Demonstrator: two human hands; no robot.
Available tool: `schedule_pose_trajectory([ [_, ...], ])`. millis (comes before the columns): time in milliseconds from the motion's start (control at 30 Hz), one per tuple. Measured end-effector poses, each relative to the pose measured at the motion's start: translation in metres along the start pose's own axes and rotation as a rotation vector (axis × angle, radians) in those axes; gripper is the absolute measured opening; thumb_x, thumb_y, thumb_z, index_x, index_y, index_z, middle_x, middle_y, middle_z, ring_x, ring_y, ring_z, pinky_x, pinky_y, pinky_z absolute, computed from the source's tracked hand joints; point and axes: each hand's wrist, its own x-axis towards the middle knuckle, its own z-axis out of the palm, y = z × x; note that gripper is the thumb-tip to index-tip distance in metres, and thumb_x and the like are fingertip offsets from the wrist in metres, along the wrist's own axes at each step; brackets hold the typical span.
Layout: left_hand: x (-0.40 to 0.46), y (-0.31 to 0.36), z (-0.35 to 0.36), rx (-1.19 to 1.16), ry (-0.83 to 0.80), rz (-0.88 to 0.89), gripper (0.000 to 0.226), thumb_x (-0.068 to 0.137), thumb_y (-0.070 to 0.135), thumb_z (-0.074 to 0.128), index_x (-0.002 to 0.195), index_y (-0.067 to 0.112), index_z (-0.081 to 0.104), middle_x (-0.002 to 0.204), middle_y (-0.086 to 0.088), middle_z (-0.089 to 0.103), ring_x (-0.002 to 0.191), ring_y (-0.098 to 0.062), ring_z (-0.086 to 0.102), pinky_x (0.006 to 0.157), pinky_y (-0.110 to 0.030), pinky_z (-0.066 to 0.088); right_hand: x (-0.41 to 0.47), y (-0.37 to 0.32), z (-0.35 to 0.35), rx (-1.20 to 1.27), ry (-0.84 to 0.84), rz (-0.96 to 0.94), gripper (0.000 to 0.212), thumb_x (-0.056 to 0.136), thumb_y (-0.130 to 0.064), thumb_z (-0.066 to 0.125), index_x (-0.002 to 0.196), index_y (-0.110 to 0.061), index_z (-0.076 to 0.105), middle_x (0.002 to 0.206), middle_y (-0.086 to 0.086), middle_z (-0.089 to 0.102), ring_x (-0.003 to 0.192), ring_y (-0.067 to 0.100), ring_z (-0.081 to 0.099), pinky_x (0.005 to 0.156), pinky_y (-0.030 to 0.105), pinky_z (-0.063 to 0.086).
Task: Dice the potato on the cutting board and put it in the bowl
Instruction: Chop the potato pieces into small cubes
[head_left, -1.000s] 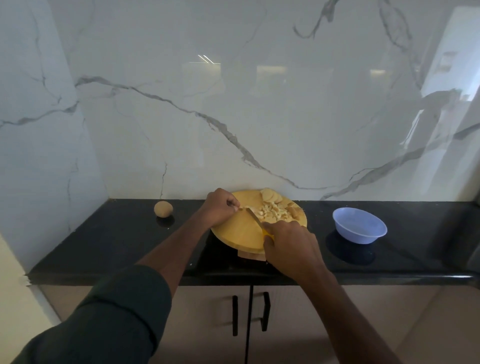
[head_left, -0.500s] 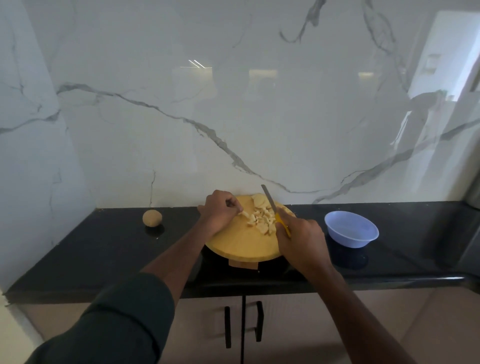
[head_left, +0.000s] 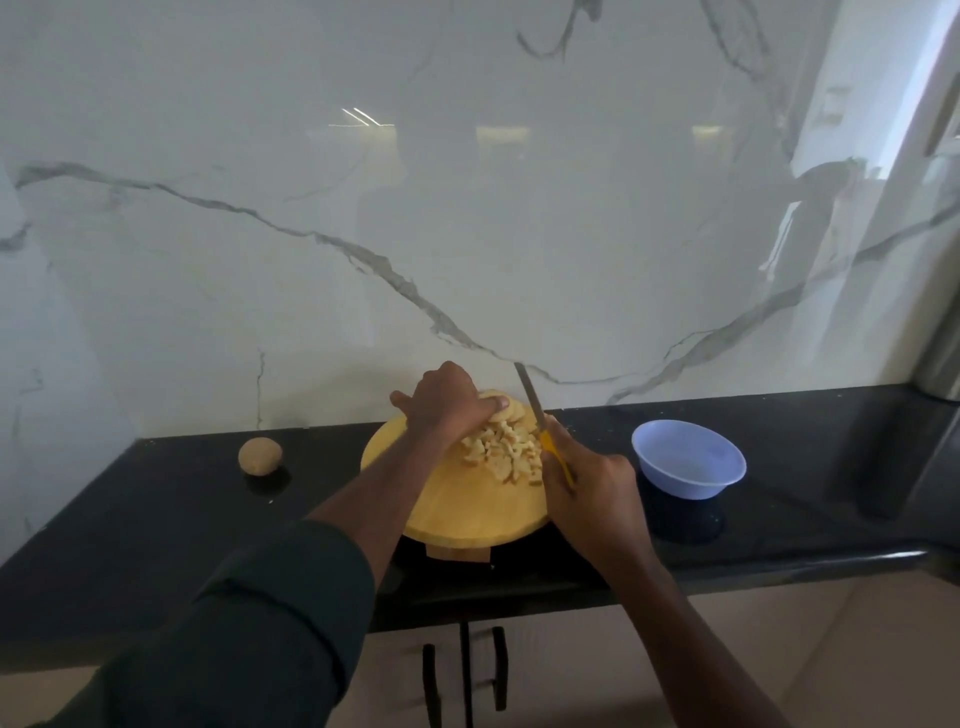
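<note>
We see the potato in two forms on the round wooden cutting board (head_left: 457, 509). The diced pieces (head_left: 506, 451) lie in a loose pale yellow heap on the far right part of the board, small and uneven in shape. Behind them, at the far edge, some round slices (head_left: 511, 410) are not yet cut (they overlap each other).

The left hand (head_left: 444, 402) reaches over the board, and its curled fingers hold these slices from above. The right hand (head_left: 592, 480) grasps the yellow handle of the knife (head_left: 540, 423), whose blade points up and away, raised over the right side of the heap.

The lilac bowl (head_left: 688, 460) stands on the black counter (head_left: 156, 499) to the right of the board, near it but apart. One whole potato (head_left: 260, 455) with its brown skin lies on the counter to the left.
</note>
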Motion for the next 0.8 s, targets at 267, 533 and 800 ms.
schedule_pose_trajectory([
  [267, 0.004, 0.015, 0.009, 0.032, 0.003, -0.034, 0.019, 0.079, 0.035, 0.070, 0.082, 0.017, 0.067, 0.078, 0.003, 0.066, 0.084, -0.021, 0.061, 0.100, -0.052, 0.033, 0.001, 0.007, 0.004, -0.009, -0.002, -0.013, 0.050, 0.102, -0.033, 0.046, 0.150, -0.020, 0.049, 0.067, -0.001, 0.068, 0.056, 0.009, 0.061, 0.056, 0.034, 0.056],
  [533, 0.006, 0.009, 0.002, -0.182, 0.006, -0.081, 0.006, 0.083, 0.017, 0.074, 0.085, 0.022, 0.071, 0.086, 0.008, 0.066, 0.096, -0.021, 0.058, 0.094, -0.045, 0.029, 0.000, 0.008, 0.005, -0.034, 0.024, -0.009, 0.054, 0.099, -0.038, 0.040, 0.149, -0.020, 0.050, 0.060, -0.001, 0.063, 0.050, 0.012, 0.057, 0.052, 0.038, 0.054],
  [800, 0.008, -0.026, -0.030, -0.488, -0.091, 0.000, 0.020, 0.060, 0.033, 0.089, 0.074, 0.030, 0.076, 0.083, 0.011, 0.075, 0.094, -0.015, 0.070, 0.101, -0.049, 0.048, -0.001, 0.001, 0.001, -0.048, 0.021, -0.033, 0.049, 0.099, -0.029, 0.049, 0.146, -0.014, 0.053, 0.058, 0.000, 0.062, 0.048, 0.013, 0.057, 0.049, 0.040, 0.054],
])
